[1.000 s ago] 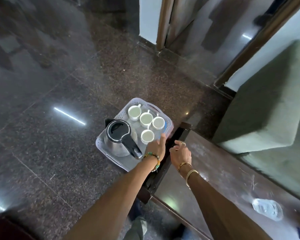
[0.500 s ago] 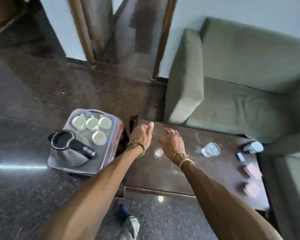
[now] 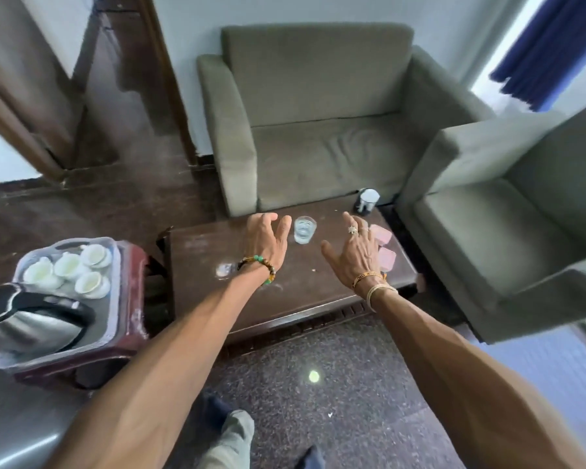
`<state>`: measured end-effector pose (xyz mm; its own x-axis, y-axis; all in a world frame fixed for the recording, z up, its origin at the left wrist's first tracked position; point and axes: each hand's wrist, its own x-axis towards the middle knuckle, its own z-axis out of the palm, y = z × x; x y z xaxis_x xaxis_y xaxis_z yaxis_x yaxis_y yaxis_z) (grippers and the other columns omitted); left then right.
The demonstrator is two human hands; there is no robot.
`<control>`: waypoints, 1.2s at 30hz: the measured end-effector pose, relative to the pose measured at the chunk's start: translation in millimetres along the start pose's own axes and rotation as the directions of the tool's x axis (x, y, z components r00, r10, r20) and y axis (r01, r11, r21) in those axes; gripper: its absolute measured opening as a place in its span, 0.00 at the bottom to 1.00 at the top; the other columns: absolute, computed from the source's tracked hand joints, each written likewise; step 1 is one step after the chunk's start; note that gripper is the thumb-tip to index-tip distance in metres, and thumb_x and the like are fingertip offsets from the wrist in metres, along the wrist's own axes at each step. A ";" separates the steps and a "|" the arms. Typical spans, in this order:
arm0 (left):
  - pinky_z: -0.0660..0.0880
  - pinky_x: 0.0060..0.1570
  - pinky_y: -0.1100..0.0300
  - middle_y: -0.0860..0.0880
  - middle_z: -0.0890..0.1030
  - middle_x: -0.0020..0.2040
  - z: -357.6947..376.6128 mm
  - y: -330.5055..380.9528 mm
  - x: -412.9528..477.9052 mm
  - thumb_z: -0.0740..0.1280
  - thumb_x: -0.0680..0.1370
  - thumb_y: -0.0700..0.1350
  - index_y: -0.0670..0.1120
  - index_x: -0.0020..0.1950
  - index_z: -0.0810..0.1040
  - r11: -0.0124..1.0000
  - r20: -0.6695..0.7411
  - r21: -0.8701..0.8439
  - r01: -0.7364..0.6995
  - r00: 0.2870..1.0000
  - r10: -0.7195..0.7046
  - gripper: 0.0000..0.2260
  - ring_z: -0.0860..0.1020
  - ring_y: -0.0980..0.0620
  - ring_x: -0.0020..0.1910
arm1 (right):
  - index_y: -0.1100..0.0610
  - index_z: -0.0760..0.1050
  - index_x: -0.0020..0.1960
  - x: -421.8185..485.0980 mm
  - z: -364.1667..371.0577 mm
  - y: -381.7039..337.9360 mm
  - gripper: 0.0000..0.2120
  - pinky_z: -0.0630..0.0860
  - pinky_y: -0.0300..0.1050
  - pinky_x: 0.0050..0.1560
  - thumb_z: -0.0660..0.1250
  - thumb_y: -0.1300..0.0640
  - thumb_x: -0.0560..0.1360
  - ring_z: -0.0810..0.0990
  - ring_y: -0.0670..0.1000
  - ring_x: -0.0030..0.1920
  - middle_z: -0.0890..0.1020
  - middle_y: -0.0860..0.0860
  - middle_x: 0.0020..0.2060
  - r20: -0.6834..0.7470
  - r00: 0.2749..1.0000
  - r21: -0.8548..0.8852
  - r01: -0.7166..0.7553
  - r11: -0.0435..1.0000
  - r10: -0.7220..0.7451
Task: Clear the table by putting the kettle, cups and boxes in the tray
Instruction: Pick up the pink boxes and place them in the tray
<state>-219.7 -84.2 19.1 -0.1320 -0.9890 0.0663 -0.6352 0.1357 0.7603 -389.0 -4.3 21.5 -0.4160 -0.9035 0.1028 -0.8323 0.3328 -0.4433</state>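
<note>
Dark wood worktop (image 3: 301,296) has the leftovers at its far right end. The grey plastic tray (image 3: 116,286) sits on a reddish stool (image 3: 131,333) just off the worktop's left end, with the steel kettle (image 3: 31,328) filling its near half. Both hands are released, fingers spread, holding nothing: left hand (image 3: 266,238) is just beside the glass (image 3: 304,229), right hand (image 3: 359,252) is over the inner edge of the two pink boxes (image 3: 387,258). Four white cups (image 3: 68,267) are already in the tray's far half. A small dark-and-white container (image 3: 368,199) stands at the far corner; I can't tell what it is. My read is that the step is the box pickup. Pinch both boxes as one pile with the right hand and keep them flat. Lift clear of the glass before swinging left. Tray room looks tight, so aim for the strip beside the cups, away from the kettle handle. Compared with half a second ago, the hands were over the worktop's left end near the tray and have now reached across to the glass and boxes. The view has swung right, pushing the tray to the frame edge.
</note>
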 end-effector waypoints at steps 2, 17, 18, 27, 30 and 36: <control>0.64 0.63 0.56 0.39 0.79 0.57 18.3 29.1 -9.2 0.64 0.80 0.54 0.40 0.59 0.79 0.998 0.012 0.004 -0.065 0.998 0.065 0.18 0.74 0.42 0.61 | 0.57 0.59 0.76 -3.8 -29.5 27.3 0.38 0.65 0.55 0.69 0.66 0.41 0.73 0.66 0.58 0.70 0.65 0.56 0.72 -0.056 0.998 -0.016 -0.035 0.999 0.034; 0.67 0.64 0.57 0.43 0.74 0.62 130.8 80.6 -21.6 0.70 0.75 0.47 0.45 0.63 0.76 0.975 0.353 0.108 -0.193 0.925 0.144 0.17 0.74 0.45 0.62 | 0.56 0.61 0.75 -32.3 -63.4 150.5 0.35 0.69 0.56 0.63 0.66 0.42 0.73 0.69 0.60 0.65 0.67 0.57 0.70 -0.099 0.902 0.037 -0.420 0.907 0.421; 0.66 0.64 0.57 0.44 0.73 0.62 136.2 84.0 -17.6 0.70 0.75 0.47 0.45 0.63 0.76 0.974 0.373 0.111 -0.198 0.917 0.144 0.18 0.74 0.45 0.62 | 0.56 0.61 0.75 -29.5 -62.2 154.3 0.35 0.70 0.56 0.63 0.66 0.42 0.74 0.69 0.61 0.65 0.67 0.57 0.70 -0.084 0.901 0.026 -0.425 0.905 0.426; 0.71 0.58 0.57 0.46 0.72 0.64 170.8 114.8 29.7 0.68 0.76 0.49 0.48 0.63 0.75 0.962 0.447 0.142 -0.232 0.882 0.147 0.16 0.76 0.46 0.60 | 0.58 0.60 0.75 20.9 -73.5 175.3 0.36 0.69 0.56 0.65 0.67 0.45 0.74 0.68 0.60 0.66 0.67 0.57 0.70 -0.167 0.863 0.080 -0.471 0.879 0.477; 0.71 0.59 0.55 0.46 0.71 0.64 186.3 119.8 32.4 0.68 0.76 0.50 0.48 0.63 0.75 0.962 0.477 0.144 -0.230 0.868 0.136 0.17 0.76 0.45 0.60 | 0.59 0.60 0.75 30.2 -72.1 188.6 0.36 0.70 0.57 0.65 0.67 0.45 0.74 0.69 0.61 0.66 0.67 0.58 0.69 -0.162 0.846 0.089 -0.500 0.862 0.507; 0.73 0.62 0.49 0.47 0.72 0.63 217.9 119.2 36.5 0.68 0.75 0.50 0.49 0.61 0.75 0.965 0.514 0.179 -0.192 0.855 0.075 0.16 0.75 0.45 0.60 | 0.59 0.58 0.76 44.3 -50.3 222.4 0.38 0.71 0.56 0.64 0.68 0.45 0.73 0.69 0.62 0.66 0.66 0.59 0.70 -0.027 0.843 0.066 -0.534 0.843 0.537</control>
<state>-466.1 -91.4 -28.6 -0.5513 -0.8053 -0.2181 -0.7238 0.3317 0.6050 -610.9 43.3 -27.7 -0.8075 -0.5760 -0.1274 -0.4549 0.7455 -0.4871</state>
